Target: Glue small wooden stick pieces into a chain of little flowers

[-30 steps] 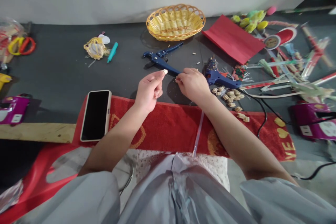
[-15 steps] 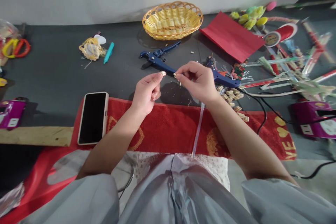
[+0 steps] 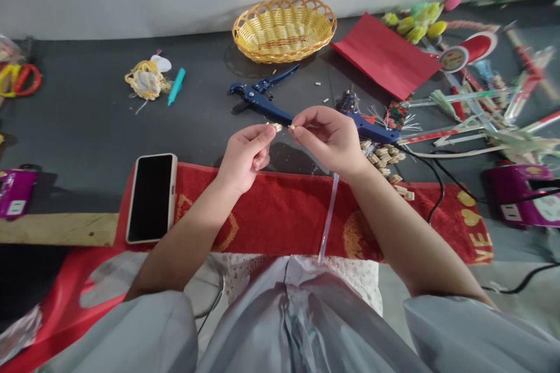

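Between thumb and forefinger, my left hand (image 3: 245,154) pinches a small pale cluster of short stick pieces (image 3: 276,127). My right hand (image 3: 330,137) is closed in a pinch just to its right, with one short pale stick piece (image 3: 291,127) at its fingertips. Only a narrow gap separates the two. Beyond my hands lies a blue-handled cutter (image 3: 262,99). A blue glue gun (image 3: 377,130) lies partly hidden behind my right hand, and a clear glue stick (image 3: 329,218) runs toward me over the red towel (image 3: 271,215). Similar pale clusters (image 3: 385,157) are heaped beside my right wrist.
A yellow woven basket (image 3: 284,32) stands at the back near red paper (image 3: 387,58). A phone (image 3: 151,198) lies at left on the towel. Ribbon spool (image 3: 468,52), craft strips and a black cord (image 3: 437,180) crowd the right. A teal pen-like tool (image 3: 176,87) and scissors (image 3: 27,80) lie left.
The pale cluster in my left hand and the piece in my right have come slightly closer together. Another loose bit now shows on the table near the glue gun.
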The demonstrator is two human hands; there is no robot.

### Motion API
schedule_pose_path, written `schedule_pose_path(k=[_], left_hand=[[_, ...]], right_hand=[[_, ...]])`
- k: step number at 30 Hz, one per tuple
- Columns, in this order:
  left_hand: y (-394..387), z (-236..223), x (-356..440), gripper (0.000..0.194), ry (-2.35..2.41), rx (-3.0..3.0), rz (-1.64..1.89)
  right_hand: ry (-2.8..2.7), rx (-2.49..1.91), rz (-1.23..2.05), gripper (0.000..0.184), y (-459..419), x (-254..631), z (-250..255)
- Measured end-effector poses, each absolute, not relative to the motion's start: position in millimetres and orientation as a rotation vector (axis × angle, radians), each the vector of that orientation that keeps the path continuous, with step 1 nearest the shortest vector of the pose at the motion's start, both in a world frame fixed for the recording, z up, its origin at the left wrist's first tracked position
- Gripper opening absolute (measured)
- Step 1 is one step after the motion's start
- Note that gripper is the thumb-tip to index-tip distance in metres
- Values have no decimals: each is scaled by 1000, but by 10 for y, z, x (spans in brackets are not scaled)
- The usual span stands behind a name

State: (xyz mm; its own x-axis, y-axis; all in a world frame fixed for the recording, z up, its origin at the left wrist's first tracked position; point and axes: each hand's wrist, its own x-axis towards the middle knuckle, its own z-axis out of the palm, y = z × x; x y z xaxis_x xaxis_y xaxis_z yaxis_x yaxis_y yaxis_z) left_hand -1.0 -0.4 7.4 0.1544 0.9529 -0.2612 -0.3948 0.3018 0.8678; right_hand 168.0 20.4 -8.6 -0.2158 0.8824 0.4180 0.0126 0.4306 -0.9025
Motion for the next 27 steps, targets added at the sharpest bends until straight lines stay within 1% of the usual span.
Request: schedule_pose_path(k=[5, 6, 13, 18, 27], left_hand=[[9, 59, -5, 27, 975, 742, 1150], [10, 59, -4, 28, 997, 754, 1157], [-10, 54, 11, 36, 1102, 909, 1183], [-27, 43, 19, 39, 1106, 975, 1190], [-15, 46, 20, 39, 1074, 925, 1168]], right_hand=[[-1652, -930, 792, 2, 182, 1691, -90], [-1676, -932, 744, 2, 182, 1696, -89], [-1822, -927, 442, 22, 165, 1718, -83], [-1854, -915, 341, 26, 137, 1717, -89], [-1820, -846, 357, 26, 122, 1705, -105]])
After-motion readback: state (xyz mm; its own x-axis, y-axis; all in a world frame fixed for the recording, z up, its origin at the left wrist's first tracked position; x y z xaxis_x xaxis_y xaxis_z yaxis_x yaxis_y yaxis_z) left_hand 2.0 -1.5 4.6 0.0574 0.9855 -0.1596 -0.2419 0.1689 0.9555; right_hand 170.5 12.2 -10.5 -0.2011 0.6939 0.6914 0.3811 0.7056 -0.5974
